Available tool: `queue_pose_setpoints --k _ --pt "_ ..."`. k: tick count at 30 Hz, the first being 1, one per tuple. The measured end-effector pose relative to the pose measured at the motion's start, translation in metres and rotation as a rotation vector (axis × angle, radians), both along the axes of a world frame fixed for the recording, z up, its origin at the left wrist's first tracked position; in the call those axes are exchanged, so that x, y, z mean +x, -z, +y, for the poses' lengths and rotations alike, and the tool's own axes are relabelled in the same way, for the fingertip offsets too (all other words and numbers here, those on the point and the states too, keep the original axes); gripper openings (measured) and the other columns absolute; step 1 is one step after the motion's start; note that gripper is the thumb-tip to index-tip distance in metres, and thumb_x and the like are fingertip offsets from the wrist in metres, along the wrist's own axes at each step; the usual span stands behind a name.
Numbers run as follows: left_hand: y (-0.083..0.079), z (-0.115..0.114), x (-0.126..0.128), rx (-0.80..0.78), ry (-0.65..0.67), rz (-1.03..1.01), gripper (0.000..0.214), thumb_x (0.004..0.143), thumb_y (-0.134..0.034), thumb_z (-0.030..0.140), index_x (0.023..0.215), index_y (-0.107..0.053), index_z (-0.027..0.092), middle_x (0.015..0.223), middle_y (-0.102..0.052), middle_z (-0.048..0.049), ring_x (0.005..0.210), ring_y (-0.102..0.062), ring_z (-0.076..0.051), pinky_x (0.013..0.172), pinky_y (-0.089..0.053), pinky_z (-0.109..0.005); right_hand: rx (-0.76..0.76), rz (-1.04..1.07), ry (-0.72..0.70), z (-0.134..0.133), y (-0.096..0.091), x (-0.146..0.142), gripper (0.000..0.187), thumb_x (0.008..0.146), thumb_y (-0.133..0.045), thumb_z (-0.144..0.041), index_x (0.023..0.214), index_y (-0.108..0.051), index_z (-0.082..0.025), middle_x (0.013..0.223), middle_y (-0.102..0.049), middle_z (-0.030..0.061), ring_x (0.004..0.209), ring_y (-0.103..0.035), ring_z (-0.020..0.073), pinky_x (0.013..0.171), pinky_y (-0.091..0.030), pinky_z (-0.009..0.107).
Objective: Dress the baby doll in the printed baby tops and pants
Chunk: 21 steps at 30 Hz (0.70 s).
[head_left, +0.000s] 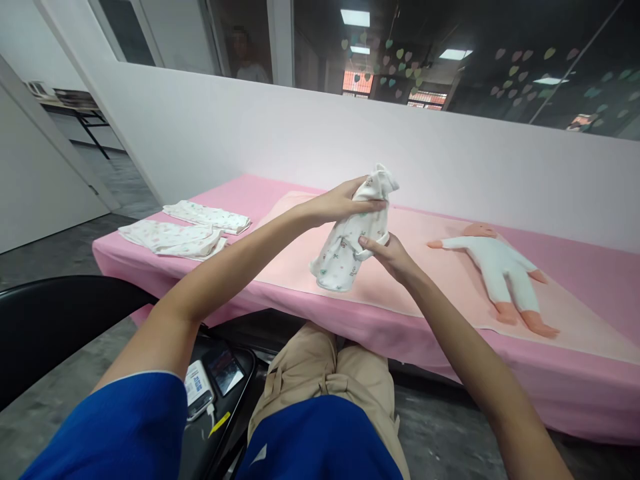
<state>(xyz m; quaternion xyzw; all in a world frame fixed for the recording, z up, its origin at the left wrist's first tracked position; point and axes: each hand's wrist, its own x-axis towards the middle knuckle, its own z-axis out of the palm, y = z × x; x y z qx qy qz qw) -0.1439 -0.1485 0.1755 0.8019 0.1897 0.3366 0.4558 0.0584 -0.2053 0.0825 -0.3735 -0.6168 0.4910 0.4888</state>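
Note:
A small white baby garment (345, 250) with a green and brown print hangs bunched above the peach mat (287, 260). My left hand (353, 199) is closed around its upper part, the thumb across the cloth. Lower down, my right hand (390, 253) grips a folded edge at its right side. Whether the garment is a top or a bodysuit cannot be made out in these folds. To the right, a baby doll (495, 267) in a white suit lies on its back on the mat, arms spread, apart from both hands.
More printed baby clothes (173, 239) lie flat on the left of the pink-covered table (113, 250). A black chair (65, 320) stands at my left, with a phone (226, 370) and a white power bank (199, 387) on a seat. A white wall (200, 127) with windows rises behind the table.

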Motion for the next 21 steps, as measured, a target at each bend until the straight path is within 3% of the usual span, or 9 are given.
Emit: queue_pose_setpoints --k 3,6,10,13,16,18,21 --pt "0.020 0.022 -0.013 -0.125 -0.036 -0.105 0.065 0.095 -0.081 0.052 0.148 -0.057 0.023 0.130 -0.077 -0.0156 0.126 -0.075 -0.032 0.107 -0.061 -0.046 -0.057 0.145 -0.033 0.024 0.023 -0.020 0.066 0.083 -0.093 -0.064 0.132 -0.074 -0.024 0.144 -0.077 0.0102 0.134 -0.073 0.0339 0.114 -0.062 0.051" --pt "0.044 0.058 -0.040 -0.255 -0.109 -0.173 0.069 0.097 -0.081 0.054 0.152 -0.053 0.023 0.127 -0.078 -0.0177 0.125 -0.076 -0.035 0.112 -0.061 -0.054 -0.196 0.137 -0.113 0.050 0.048 -0.051 0.074 0.078 -0.099 -0.059 0.138 -0.071 -0.025 0.147 -0.076 0.0106 0.132 -0.074 0.0327 0.111 -0.065 0.048" --pt "0.079 0.114 -0.100 -0.386 -0.291 -0.261 0.061 0.094 -0.086 0.054 0.136 -0.060 0.020 0.122 -0.079 -0.0178 0.128 -0.076 -0.038 0.120 -0.057 -0.058 -0.358 -0.001 -0.182 0.088 0.076 -0.099 0.065 0.073 -0.104 -0.047 0.125 -0.078 -0.019 0.134 -0.081 0.0117 0.119 -0.079 0.0281 0.106 -0.066 0.041" --pt "0.101 0.154 -0.157 -0.482 -0.479 -0.316 0.044 0.097 -0.084 0.048 0.122 -0.065 0.018 0.117 -0.080 -0.0168 0.127 -0.076 -0.035 0.119 -0.059 -0.053 -0.380 -0.094 -0.279 0.123 0.084 -0.137 0.056 0.073 -0.104 -0.041 0.118 -0.081 -0.018 0.122 -0.084 0.0100 0.101 -0.079 0.0227 0.088 -0.068 0.034" --pt "0.108 0.193 -0.219 -0.569 -0.702 -0.361 0.022 0.105 -0.074 0.038 0.111 -0.066 0.018 0.104 -0.081 -0.0114 0.118 -0.078 -0.027 0.115 -0.060 -0.046 -0.370 -0.103 -0.279 0.165 0.082 -0.181 0.049 0.072 -0.104 -0.038 0.109 -0.081 -0.017 0.110 -0.085 0.0088 0.087 -0.075 0.0183 0.079 -0.066 0.029" --pt "0.103 0.218 -0.263 -0.596 -0.829 -0.389 0.014 0.111 -0.065 0.032 0.106 -0.064 0.019 0.093 -0.080 -0.0064 0.111 -0.076 -0.021 0.115 -0.059 -0.043 -0.343 -0.058 -0.280 0.197 0.075 -0.214 0.046 0.074 -0.103 -0.037 0.107 -0.078 -0.016 0.109 -0.084 0.0078 0.087 -0.074 0.0167 0.084 -0.064 0.029" --pt "0.095 0.247 -0.328 -0.549 -1.012 -0.319 0.021 0.118 -0.049 0.032 0.104 -0.059 0.019 0.080 -0.072 0.0018 0.105 -0.069 -0.014 0.118 -0.054 -0.044 -0.289 -0.114 -0.235 0.238 0.064 -0.265 0.042 0.086 -0.094 -0.043 0.110 -0.072 -0.018 0.114 -0.082 0.0080 0.100 -0.075 0.0184 0.098 -0.062 0.033"
